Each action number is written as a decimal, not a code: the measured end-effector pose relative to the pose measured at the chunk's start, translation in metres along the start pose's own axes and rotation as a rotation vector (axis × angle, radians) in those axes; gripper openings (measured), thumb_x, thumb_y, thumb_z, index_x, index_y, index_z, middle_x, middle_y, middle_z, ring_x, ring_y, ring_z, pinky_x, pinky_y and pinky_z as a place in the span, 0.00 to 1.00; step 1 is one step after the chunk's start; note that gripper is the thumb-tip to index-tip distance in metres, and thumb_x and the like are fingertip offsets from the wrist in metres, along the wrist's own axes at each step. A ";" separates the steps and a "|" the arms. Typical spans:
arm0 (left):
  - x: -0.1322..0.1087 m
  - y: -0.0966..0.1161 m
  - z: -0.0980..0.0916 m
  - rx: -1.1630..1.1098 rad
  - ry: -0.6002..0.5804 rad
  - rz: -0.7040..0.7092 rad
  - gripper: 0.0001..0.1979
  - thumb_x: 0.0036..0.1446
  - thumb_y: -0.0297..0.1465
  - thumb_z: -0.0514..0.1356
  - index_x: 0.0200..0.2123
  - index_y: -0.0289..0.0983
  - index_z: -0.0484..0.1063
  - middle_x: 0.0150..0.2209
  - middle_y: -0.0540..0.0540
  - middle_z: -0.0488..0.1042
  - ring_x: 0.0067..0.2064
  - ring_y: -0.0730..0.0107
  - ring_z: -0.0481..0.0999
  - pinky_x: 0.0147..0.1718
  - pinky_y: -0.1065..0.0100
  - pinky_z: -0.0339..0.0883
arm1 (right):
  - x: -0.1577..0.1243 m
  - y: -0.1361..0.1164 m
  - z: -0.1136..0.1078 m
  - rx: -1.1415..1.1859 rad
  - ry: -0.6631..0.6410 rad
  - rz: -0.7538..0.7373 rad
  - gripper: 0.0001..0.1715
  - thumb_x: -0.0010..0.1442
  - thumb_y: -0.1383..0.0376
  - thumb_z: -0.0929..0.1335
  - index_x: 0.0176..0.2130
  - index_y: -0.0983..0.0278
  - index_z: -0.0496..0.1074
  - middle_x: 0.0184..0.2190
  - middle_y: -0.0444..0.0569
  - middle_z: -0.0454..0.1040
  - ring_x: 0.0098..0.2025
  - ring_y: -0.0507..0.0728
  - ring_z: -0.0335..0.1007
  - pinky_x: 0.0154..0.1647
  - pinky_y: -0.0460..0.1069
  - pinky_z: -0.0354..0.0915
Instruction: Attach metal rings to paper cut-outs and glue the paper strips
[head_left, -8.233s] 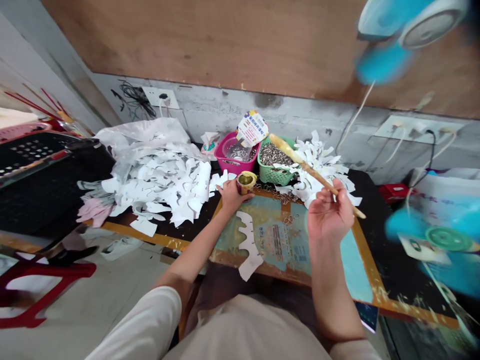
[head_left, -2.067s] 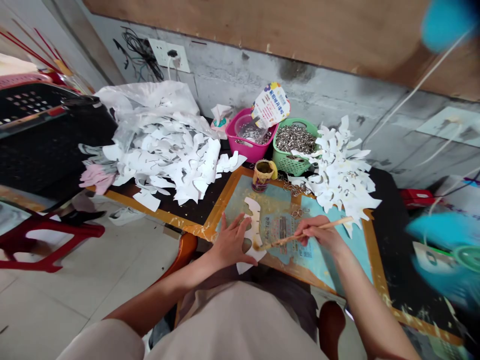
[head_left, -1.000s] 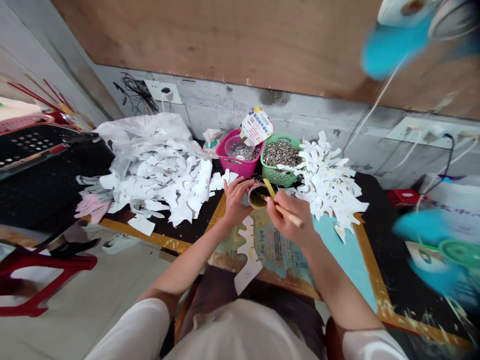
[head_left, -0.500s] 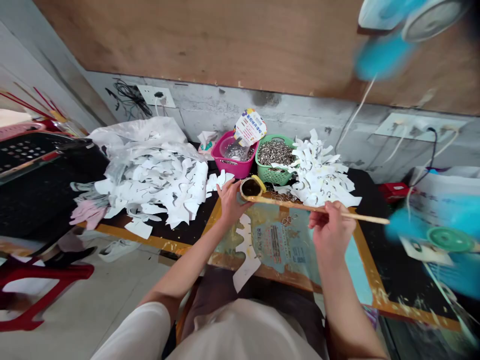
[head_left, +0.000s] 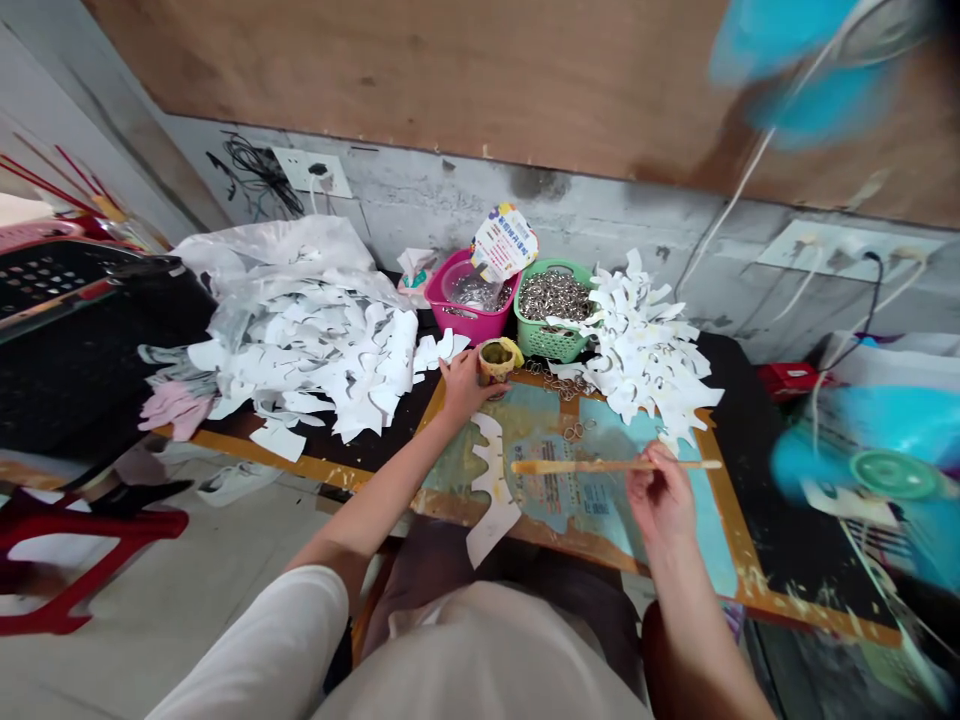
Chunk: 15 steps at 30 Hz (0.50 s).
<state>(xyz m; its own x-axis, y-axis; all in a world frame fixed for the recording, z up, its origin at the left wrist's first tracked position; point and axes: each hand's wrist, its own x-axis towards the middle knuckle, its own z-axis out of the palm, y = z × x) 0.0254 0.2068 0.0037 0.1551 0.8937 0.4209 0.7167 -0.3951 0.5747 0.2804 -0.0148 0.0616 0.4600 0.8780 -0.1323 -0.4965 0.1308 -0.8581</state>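
Note:
My left hand [head_left: 463, 385] is closed around a small yellow-crusted jar [head_left: 495, 362] that stands upright near the baskets. In my right hand [head_left: 660, 488] is a thin wooden stick [head_left: 592, 466], held level over the work surface, its broader yellowish end pointing left. Below that end lies a white cut-out piece [head_left: 493, 480] with notched edges, overhanging the table's front edge. A few metal rings [head_left: 579, 430] rest on the stained work surface [head_left: 442, 490], between the stick and the jar.
A pink basket [head_left: 466, 325] and a green basket [head_left: 555, 343] of metal rings stand at the back. White cut-outs are heaped at left [head_left: 322, 340] and right [head_left: 649, 345]. A blue-bladed fan [head_left: 896, 475] blurs at the right. A red stool [head_left: 105, 560] stands at lower left.
The stick has come away from the jar's mouth and moved lower, toward me, with my right hand. The jar, tilted toward me before, now stands upright in my left hand.

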 end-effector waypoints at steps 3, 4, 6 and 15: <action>0.001 -0.004 -0.003 -0.007 -0.068 0.014 0.45 0.44 0.46 0.72 0.62 0.40 0.60 0.57 0.33 0.70 0.61 0.42 0.65 0.63 0.31 0.36 | -0.002 0.010 -0.003 -0.165 -0.005 0.008 0.11 0.50 0.59 0.75 0.30 0.61 0.72 0.17 0.38 0.69 0.14 0.48 0.63 0.10 0.41 0.58; 0.001 -0.005 -0.004 -0.007 -0.084 0.018 0.47 0.44 0.46 0.73 0.63 0.39 0.58 0.58 0.33 0.69 0.62 0.41 0.65 0.63 0.31 0.37 | -0.003 0.013 -0.004 -0.217 -0.020 0.019 0.12 0.51 0.57 0.74 0.31 0.61 0.73 0.16 0.40 0.70 0.14 0.49 0.64 0.10 0.42 0.59; 0.002 -0.006 -0.007 0.005 -0.105 0.043 0.51 0.43 0.47 0.73 0.65 0.38 0.55 0.60 0.31 0.68 0.62 0.40 0.65 0.63 0.31 0.37 | -0.002 0.020 -0.003 -0.284 -0.062 0.033 0.14 0.52 0.54 0.74 0.30 0.63 0.75 0.15 0.43 0.72 0.13 0.50 0.64 0.11 0.43 0.61; 0.001 -0.004 -0.012 0.110 0.007 0.226 0.54 0.48 0.51 0.68 0.67 0.28 0.47 0.59 0.25 0.66 0.62 0.39 0.66 0.66 0.39 0.41 | -0.006 0.034 0.002 -0.458 -0.171 -0.021 0.21 0.55 0.49 0.73 0.28 0.65 0.76 0.16 0.44 0.72 0.14 0.49 0.65 0.15 0.44 0.64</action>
<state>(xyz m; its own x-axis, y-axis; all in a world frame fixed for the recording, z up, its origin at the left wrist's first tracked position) 0.0144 0.2066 0.0105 0.3157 0.7835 0.5352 0.7340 -0.5591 0.3855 0.2593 -0.0151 0.0346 0.3195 0.9456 -0.0621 -0.0955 -0.0330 -0.9949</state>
